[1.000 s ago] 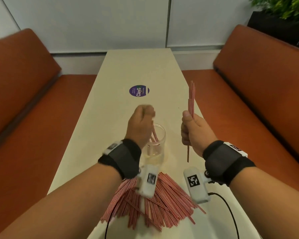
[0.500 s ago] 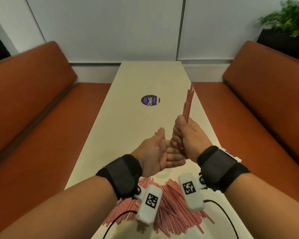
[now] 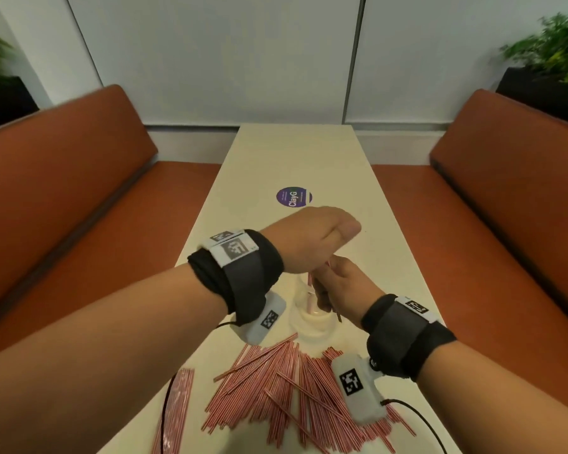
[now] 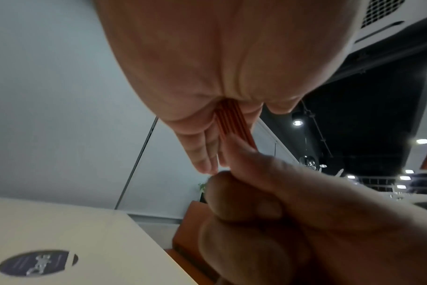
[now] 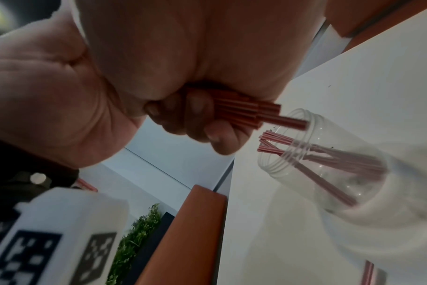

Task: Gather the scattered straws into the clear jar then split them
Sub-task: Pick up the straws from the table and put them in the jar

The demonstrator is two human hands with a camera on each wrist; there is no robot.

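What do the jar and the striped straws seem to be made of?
Jar: likely clear plastic, glossy; see-through wall, moulded screw threads at the mouth.
Straws: probably paper, matt; thin, red-and-white stripes, no shine, though plastic cannot be ruled out.

The clear jar (image 3: 310, 317) is standing on the table (image 3: 309, 152). The sticker (image 3: 293, 196) is lying behind it, and the loose straws (image 3: 276, 394) are lying in front of it, nearer to the person. A few straws (image 5: 341, 160) are leaning inside the jar. The left hand (image 3: 309, 240) is hanging above the right hand (image 3: 341, 286), and both are gripping one bundle of straws (image 5: 244, 111) close to the jar mouth. A small separate bundle (image 3: 174, 404) is lying at the table's left edge. The left bench (image 3: 63, 198) and the right bench (image 3: 505, 198) are flanking the table.
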